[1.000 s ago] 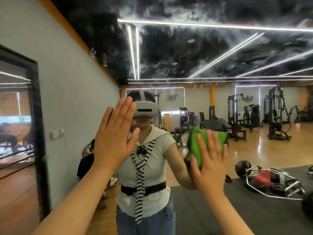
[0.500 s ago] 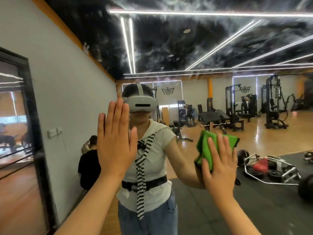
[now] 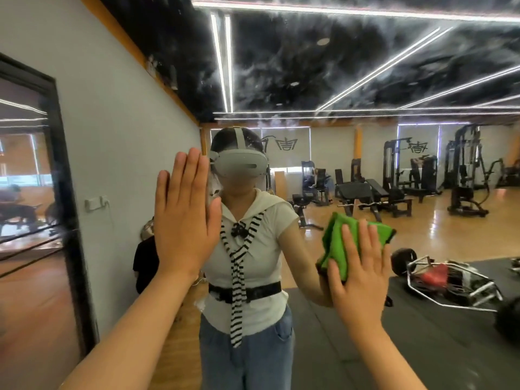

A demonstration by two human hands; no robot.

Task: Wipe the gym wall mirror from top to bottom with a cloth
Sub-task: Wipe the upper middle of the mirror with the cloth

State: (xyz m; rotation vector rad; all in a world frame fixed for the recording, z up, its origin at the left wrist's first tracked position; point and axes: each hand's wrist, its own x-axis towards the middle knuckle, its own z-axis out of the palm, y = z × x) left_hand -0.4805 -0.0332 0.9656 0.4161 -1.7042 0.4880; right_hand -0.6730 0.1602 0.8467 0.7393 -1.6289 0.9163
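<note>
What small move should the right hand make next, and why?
Probably slide the right hand straight down, cloth flat on the mirror. It presses the cloth at mid-height, the left hand braces flat on the glass, and plenty of mirror lies below.

Bare forearms — grey headset, pale short-sleeved top, black-and-white striped tie, black belt, blue jeans.

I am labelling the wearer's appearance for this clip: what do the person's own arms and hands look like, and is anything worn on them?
Both arms are bare down to the frame edge, with no sleeve in view. The left hand and the right hand show no glove, ring, watch or bracelet on the sides that face the camera.
</note>
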